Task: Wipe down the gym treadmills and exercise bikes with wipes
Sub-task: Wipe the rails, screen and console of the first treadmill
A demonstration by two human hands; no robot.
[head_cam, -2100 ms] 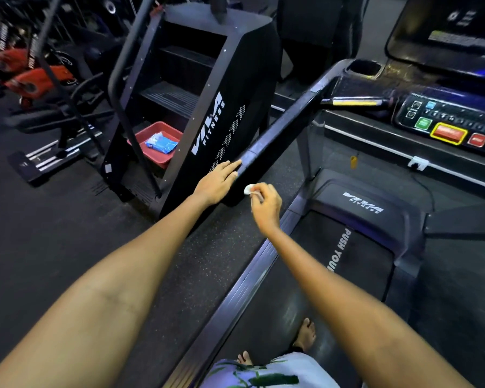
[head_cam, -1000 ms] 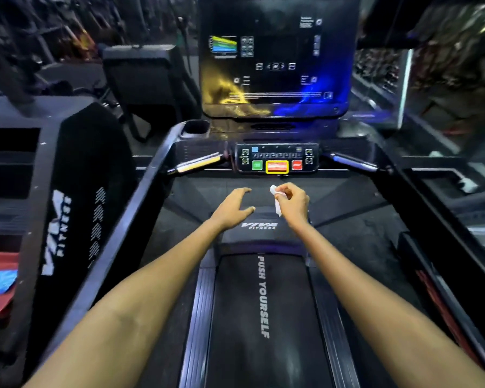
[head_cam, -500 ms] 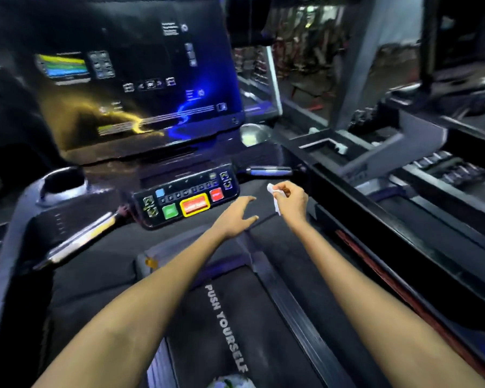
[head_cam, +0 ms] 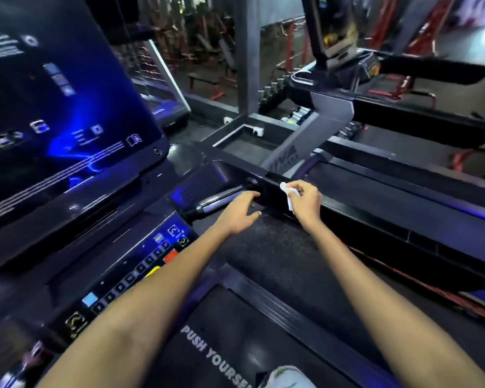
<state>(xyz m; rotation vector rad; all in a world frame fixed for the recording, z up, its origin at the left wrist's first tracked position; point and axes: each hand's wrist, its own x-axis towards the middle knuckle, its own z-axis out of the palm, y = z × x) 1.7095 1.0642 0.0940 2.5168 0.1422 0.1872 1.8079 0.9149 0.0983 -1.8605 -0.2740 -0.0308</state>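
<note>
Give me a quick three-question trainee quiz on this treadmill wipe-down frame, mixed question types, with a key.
1. True or false: the left hand holds the white wipe.
2. Multiple choice: the right hand brings the wipe to which part?
A. the console screen
B. the right side rail
C. the button panel
3. Fill in: the words printed on the treadmill belt begin with "PUSH ____".

Key
1. False: the right hand pinches it; the left hand is open, reaching toward the silver grip bar.
2. B
3. YOURSE..., with the rest cut off by the frame edge.
</note>
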